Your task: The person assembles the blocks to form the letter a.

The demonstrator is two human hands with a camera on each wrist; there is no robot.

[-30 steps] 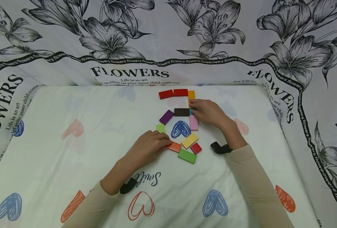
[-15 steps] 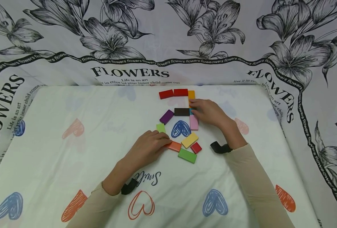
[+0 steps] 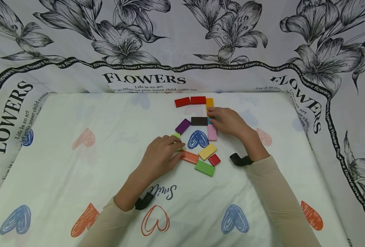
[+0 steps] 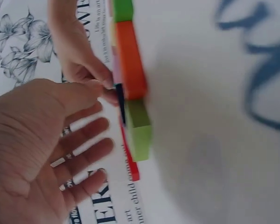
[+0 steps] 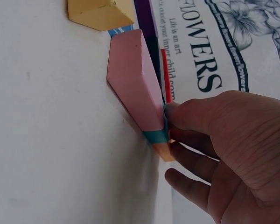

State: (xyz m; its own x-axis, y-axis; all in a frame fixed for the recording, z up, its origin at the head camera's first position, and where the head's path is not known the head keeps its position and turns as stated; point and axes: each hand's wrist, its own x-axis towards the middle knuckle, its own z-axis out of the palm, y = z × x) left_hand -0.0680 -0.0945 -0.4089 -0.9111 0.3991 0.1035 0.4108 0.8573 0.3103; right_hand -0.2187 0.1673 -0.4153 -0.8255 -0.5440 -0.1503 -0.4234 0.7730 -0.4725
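Colored rectangular blocks form a winding line on the cloth. My left hand (image 3: 160,154) hovers at a light green block (image 4: 139,135) and an orange-red block (image 3: 189,156), its thumb and fingers spread apart in the left wrist view. My right hand (image 3: 232,122) is at the right side of the line. Its thumb and fingertips touch around a small blue block (image 5: 156,136), between a pink block (image 5: 133,77) and a yellow-orange block (image 3: 209,102); no firm grip shows. A black block (image 3: 199,121) adjoins the blue one, and a purple block (image 3: 183,126) lies left of it.
Two red blocks (image 3: 190,101) lie at the far end. Nearer are a yellow block (image 3: 207,151), a small red block (image 3: 214,160) and a green block (image 3: 204,168). A flower-printed cloth (image 3: 145,77) rises behind the heart-printed cloth (image 3: 117,113).
My left hand's index finger and thumb have spread apart near the light green block, and the hand has shifted slightly away from me. The right hand stays in place. The head view has shifted slightly.
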